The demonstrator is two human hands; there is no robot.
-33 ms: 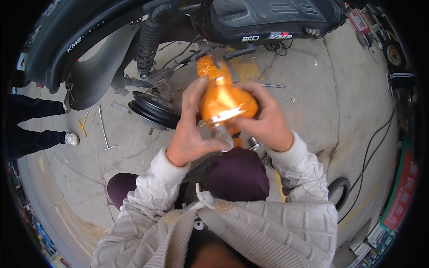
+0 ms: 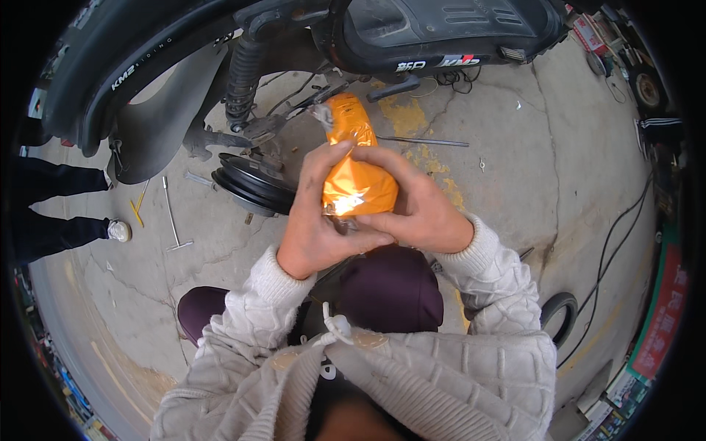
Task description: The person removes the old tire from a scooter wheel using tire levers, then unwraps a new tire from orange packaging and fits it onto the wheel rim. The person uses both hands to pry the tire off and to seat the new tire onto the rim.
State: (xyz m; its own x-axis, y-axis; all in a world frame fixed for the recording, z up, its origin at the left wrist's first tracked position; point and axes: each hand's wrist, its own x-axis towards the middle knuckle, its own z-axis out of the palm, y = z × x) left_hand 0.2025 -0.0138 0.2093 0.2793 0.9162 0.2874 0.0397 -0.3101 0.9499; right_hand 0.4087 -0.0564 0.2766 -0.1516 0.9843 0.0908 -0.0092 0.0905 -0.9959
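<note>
Above my right knee I hold a shiny orange foil-like package between both hands. My left hand wraps its left side, thumb along the lower edge. My right hand closes round the other side, with its fingertips on the upper part. The package is narrower where my fingers meet, and its far end sticks out beyond them. Some clear, crumpled plastic shows at its ends. What is inside cannot be seen. Just left of my hands, a black wheel rim lies on the ground.
A black scooter with a spring shock absorber stands across the far side. A T-shaped wrench and a yellow tool lie at left, near another person's leg. At right are a tyre and a black cable.
The orange package has turned and moved slightly left in my hands. My right hand has shifted left, its fingers now nearer my left hand's. The surroundings look the same.
</note>
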